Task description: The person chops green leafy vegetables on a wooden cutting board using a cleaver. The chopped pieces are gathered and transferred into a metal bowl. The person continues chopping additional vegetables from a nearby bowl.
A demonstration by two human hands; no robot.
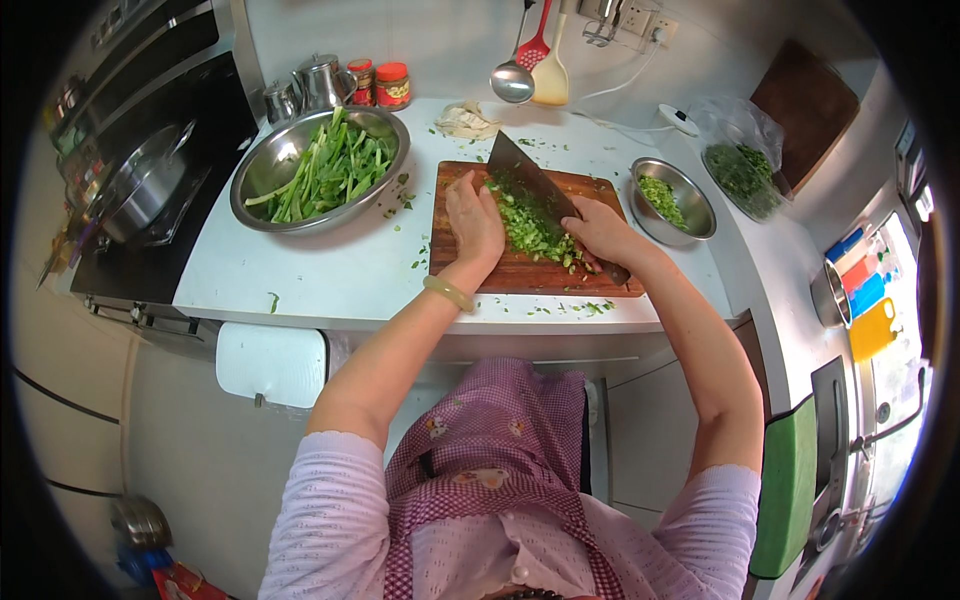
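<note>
My right hand (600,231) grips the handle of a broad cleaver (529,176). Its blade is tilted over a pile of chopped green stalks (529,229) on a wooden cutting board (480,281). My left hand (475,221) rests on the board's left part, fingers extended and holding nothing, its thumb side beside the pile. To the left, a large steel bowl (244,202) holds uncut leafy stalks (330,172). A small steel bowl (694,217) right of the board contains chopped pale green pieces (660,199).
Green scraps (592,307) dot the white counter (300,277). Behind stand red-lidded jars (393,86), a steel pot (321,79) and a crumpled cloth-like item (466,120). A ladle (513,81) hangs above. Chopped greens in a plastic bag (742,169) lie right; a stove (142,232) is left.
</note>
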